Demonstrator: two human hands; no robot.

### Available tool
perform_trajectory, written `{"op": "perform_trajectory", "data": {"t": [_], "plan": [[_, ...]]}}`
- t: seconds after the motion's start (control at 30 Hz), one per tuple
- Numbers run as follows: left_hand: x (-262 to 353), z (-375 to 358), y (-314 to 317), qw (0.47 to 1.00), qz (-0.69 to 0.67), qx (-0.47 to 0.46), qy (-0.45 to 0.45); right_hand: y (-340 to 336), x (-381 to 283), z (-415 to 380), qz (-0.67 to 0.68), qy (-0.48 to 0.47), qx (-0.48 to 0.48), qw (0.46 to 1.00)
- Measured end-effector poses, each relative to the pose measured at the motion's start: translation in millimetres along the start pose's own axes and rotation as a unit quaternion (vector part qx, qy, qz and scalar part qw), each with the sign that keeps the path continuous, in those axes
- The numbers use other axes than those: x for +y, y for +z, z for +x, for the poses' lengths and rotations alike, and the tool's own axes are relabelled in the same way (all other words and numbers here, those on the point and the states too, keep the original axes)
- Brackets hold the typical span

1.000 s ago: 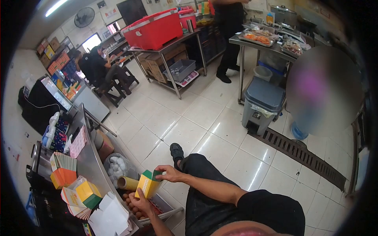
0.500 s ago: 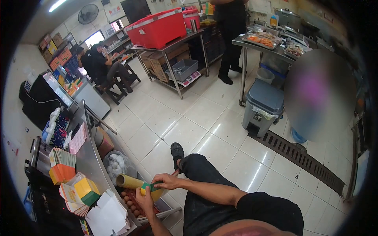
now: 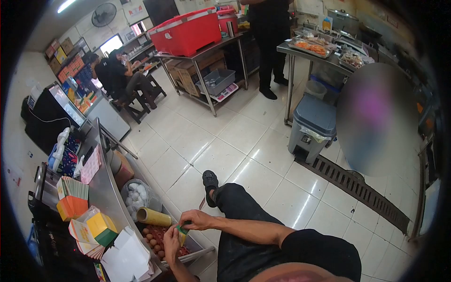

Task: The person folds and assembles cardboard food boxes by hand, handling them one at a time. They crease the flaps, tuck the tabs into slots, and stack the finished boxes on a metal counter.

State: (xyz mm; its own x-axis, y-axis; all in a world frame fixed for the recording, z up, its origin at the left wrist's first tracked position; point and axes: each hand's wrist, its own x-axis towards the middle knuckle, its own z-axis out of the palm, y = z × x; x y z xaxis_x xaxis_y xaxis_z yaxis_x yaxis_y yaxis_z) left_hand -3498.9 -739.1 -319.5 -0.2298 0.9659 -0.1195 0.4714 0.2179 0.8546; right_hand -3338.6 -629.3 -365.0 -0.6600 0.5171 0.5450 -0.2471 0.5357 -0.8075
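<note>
My left hand [image 3: 172,242] and my right hand [image 3: 197,220] meet above the lower shelf of the table at my left. Both have closed fingers on a small yellow and green card carton [image 3: 182,233], mostly covered by them. Just beyond lies a roll of cling film [image 3: 154,217]. Brown eggs [image 3: 151,240] rest on a red tray below my left hand. Up on the metal tabletop [image 3: 104,185] are a stack of yellow and green cartons [image 3: 102,226], an orange and green stack [image 3: 73,202] and white paper sheets [image 3: 126,257].
A clear tub of white bundles [image 3: 137,195] stands on the lower shelf. Across the tiled floor are a grey pedal bin [image 3: 314,124], a drain grate [image 3: 357,188] and a table with a red cooler [image 3: 185,35]. One person stands in black [image 3: 268,44]; others sit further back.
My hands have drawn closer together, and the carton has turned so less of its yellow side shows. My right hand has shifted slightly left and down. The view has moved slightly.
</note>
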Motion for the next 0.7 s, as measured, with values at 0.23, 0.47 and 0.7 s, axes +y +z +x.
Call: {"op": "perform_trajectory", "data": {"t": [0.23,0.47,0.7], "plan": [[8,-4,-4,1.0,-0.015,-0.003,0.01,7,-7,-2,-0.11,-0.039,0.03,0.993],[14,-7,-5,0.998,0.047,0.008,0.026,7,-9,-2,-0.13,-0.043,0.039,0.99],[21,-16,-3,0.991,0.119,-0.061,0.02,-3,-10,-2,0.04,0.165,-0.074,0.983]]}}
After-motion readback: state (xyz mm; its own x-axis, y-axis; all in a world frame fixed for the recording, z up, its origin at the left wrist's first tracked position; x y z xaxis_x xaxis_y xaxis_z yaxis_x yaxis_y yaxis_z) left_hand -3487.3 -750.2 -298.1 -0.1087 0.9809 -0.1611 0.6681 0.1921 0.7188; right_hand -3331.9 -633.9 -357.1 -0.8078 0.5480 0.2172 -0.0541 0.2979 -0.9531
